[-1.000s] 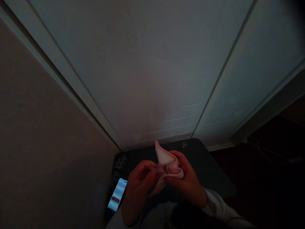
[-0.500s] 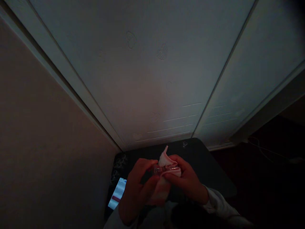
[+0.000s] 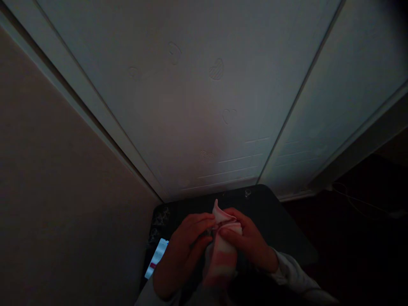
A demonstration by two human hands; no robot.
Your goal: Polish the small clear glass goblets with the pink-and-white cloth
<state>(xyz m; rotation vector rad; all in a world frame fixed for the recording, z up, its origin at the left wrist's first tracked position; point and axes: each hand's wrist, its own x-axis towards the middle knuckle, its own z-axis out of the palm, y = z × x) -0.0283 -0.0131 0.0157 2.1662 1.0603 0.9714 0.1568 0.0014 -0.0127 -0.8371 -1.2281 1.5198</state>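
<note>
A pink and white cloth or soft pouch (image 3: 222, 255) hangs between my two hands above the dark table, with a pointed corner sticking up. My right hand (image 3: 250, 240) is closed on its upper right side, thumb across the front. At its left edge, my left hand (image 3: 186, 246) has fingers and thumb bent toward a small clear, shiny thing, mostly hidden between the fingertips and the cloth. The picture is dark, so the clear thing's shape cannot be made out.
The dark table (image 3: 277, 221) stands against white panels (image 3: 191, 106) with embossed hearts. A lit phone (image 3: 157, 257) lies at its left, near crumpled clear plastic (image 3: 161, 216). A small clear piece (image 3: 247, 193) lies at the back edge. A white cable (image 3: 363, 202) runs at right.
The clear thing, plainly visible between my hands before, is now mostly covered by the cloth. The cloth's lower part has swung right, and my left hand has shifted slightly left.
</note>
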